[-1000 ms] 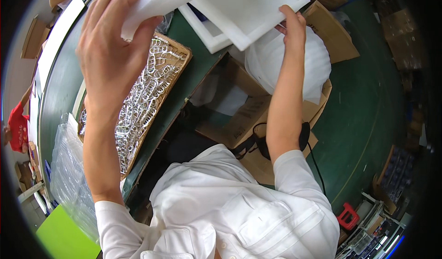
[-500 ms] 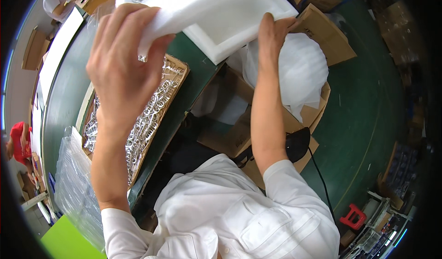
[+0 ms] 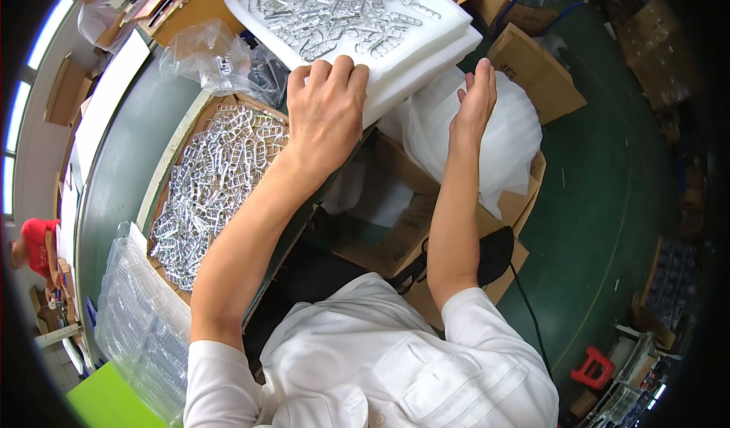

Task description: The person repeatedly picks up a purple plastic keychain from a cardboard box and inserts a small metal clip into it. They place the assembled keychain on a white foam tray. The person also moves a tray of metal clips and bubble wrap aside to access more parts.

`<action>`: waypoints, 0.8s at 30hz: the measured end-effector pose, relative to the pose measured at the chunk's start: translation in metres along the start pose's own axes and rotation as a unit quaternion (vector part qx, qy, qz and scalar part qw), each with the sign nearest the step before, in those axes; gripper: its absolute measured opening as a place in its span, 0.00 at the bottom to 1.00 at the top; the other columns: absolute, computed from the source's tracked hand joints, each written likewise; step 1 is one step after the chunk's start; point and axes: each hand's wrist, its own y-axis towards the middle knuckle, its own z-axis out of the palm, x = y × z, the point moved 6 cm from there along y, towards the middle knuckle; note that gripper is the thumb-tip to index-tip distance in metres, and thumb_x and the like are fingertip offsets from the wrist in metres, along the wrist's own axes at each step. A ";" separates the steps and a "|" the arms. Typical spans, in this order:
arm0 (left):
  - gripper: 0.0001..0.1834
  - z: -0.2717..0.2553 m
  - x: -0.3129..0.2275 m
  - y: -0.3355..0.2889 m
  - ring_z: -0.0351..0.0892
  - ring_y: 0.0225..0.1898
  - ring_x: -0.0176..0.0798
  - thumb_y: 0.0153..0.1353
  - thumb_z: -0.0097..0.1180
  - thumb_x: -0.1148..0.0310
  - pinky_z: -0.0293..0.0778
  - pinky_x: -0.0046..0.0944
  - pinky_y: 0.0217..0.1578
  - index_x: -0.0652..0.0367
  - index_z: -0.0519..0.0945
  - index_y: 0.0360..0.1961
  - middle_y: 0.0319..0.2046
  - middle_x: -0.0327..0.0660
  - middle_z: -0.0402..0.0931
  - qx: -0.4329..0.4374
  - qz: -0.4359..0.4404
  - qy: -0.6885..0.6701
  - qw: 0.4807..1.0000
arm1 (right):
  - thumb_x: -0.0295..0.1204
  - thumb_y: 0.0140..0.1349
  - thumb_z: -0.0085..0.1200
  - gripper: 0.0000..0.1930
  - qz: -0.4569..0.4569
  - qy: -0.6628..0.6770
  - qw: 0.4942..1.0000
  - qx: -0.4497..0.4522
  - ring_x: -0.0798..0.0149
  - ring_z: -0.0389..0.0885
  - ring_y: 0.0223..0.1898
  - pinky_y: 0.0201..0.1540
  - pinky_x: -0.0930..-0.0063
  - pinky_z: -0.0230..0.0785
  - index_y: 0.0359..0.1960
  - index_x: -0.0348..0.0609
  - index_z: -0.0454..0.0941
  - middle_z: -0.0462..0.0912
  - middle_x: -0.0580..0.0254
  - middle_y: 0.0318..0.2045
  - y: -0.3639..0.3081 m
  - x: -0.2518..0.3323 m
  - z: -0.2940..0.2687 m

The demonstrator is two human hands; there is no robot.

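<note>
A white foam tray (image 3: 262,11) with shiny metal loop-shaped pieces (image 3: 334,10) lies across the top middle, on top of another white foam tray (image 3: 456,52). My left hand (image 3: 327,116) has its fingers curled over the near edge of the upper tray. Just off the right side of the stack, my right hand (image 3: 475,105) is held with fingers stretched out and nothing in it. To the left stands a cardboard tray (image 3: 163,171) full of similar metal pieces (image 3: 220,177).
Right of centre, white foam sheeting (image 3: 498,116) bulges from a cardboard box (image 3: 536,173). Clear plastic trays (image 3: 141,306) lie at lower left, a clear plastic bag (image 3: 201,55) behind the cardboard tray. A red stool (image 3: 591,367) stands at lower right. Two people are at far left.
The upper foam tray has come down and levelled onto the lower one, bringing its metal pieces into view. My left hand moved right with it. My right hand has let go of the lower tray.
</note>
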 end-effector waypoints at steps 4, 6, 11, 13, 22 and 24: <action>0.22 -0.005 -0.005 0.000 0.78 0.48 0.47 0.54 0.71 0.69 0.71 0.49 0.52 0.56 0.82 0.52 0.43 0.39 0.77 -0.004 -0.004 -0.004 1.000 | 0.66 0.72 0.49 0.45 0.017 -0.020 0.997 0.077 0.34 0.56 0.78 0.69 0.41 0.56 0.77 0.42 0.61 0.61 0.46 0.78 0.011 -0.001 0.015; 0.19 -0.009 -0.008 0.001 0.78 0.48 0.47 0.55 0.70 0.69 0.70 0.50 0.50 0.55 0.81 0.48 0.42 0.40 0.76 -0.009 -0.015 -0.018 1.000 | 0.68 0.71 0.49 0.46 0.053 0.004 0.990 0.134 0.31 0.56 0.78 0.68 0.37 0.57 0.78 0.46 0.61 0.61 0.45 0.78 0.002 0.015 0.036; 0.15 0.004 -0.012 -0.002 0.78 0.47 0.48 0.56 0.66 0.71 0.70 0.51 0.49 0.57 0.78 0.44 0.41 0.44 0.75 -0.010 -0.021 -0.031 0.999 | 0.66 0.70 0.52 0.41 0.032 -0.044 0.990 0.131 0.41 0.65 0.73 0.64 0.40 0.63 0.75 0.51 0.65 0.67 0.53 0.74 0.046 -0.009 0.044; 0.17 0.000 -0.006 -0.010 0.77 0.45 0.49 0.55 0.63 0.72 0.70 0.52 0.50 0.60 0.77 0.46 0.40 0.44 0.74 -0.034 -0.008 -0.044 0.998 | 0.65 0.70 0.53 0.41 0.039 -0.057 0.988 0.141 0.43 0.65 0.73 0.65 0.41 0.63 0.76 0.54 0.64 0.67 0.56 0.74 0.043 -0.007 0.055; 0.18 -0.233 0.013 -0.233 0.86 0.51 0.48 0.56 0.68 0.77 0.71 0.58 0.64 0.56 0.87 0.49 0.49 0.47 0.86 0.060 -0.150 -0.007 0.987 | 0.35 0.73 0.63 0.28 -0.228 -0.043 0.973 -0.015 0.54 0.81 0.60 0.61 0.63 0.72 0.66 0.25 0.73 0.82 0.48 0.62 0.002 0.034 0.024; 0.16 -0.308 0.023 -0.314 0.86 0.50 0.53 0.60 0.62 0.85 0.74 0.54 0.60 0.60 0.86 0.49 0.47 0.50 0.86 0.057 -0.287 0.126 0.948 | 0.26 0.75 0.59 0.20 -0.272 0.019 0.956 0.112 0.61 0.83 0.58 0.61 0.69 0.73 0.64 0.27 0.75 0.84 0.53 0.60 -0.099 0.083 0.051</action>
